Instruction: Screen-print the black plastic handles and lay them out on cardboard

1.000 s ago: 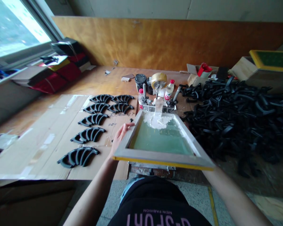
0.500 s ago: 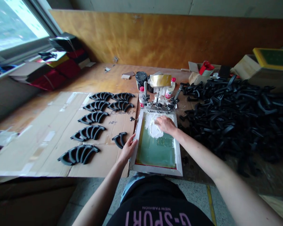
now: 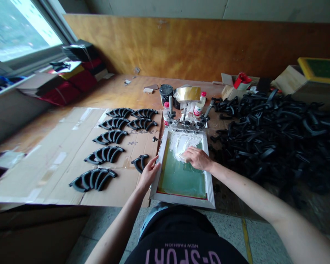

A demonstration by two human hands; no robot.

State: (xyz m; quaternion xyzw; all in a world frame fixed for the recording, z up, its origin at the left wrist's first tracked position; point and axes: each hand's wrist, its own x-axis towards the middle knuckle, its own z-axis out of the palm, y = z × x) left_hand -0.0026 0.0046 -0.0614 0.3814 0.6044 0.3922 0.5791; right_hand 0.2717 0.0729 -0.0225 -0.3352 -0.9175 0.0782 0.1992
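Observation:
A silver-edged screen printing frame (image 3: 210, 190) with green mesh lies in front of me. White ink (image 3: 178, 141) is smeared over the mesh's far half. My right hand (image 3: 198, 158) is closed over the mesh at the near edge of the ink. Whatever its fingers pinch is hidden beneath them. At the frame's left side, my left hand (image 3: 150, 173) grips the metal edge. Close beside that hand, a small pair of curved black plastic handles (image 3: 140, 163) lies on the cardboard. A metal hinge clamp (image 3: 185, 124) holds the frame's far end.
Fanned rows of black handles (image 3: 104, 154) lie on the cardboard sheet (image 3: 55, 179) at left. A large heap of black parts (image 3: 266, 139) covers the right. Behind the clamp stand a black tub (image 3: 165, 93), a red-capped bottle (image 3: 199, 105) and another bottle (image 3: 166, 114).
My right hand has come nearer to me across the mesh and slightly right, from within the white ink to its near edge. My left hand stays on the frame's edge.

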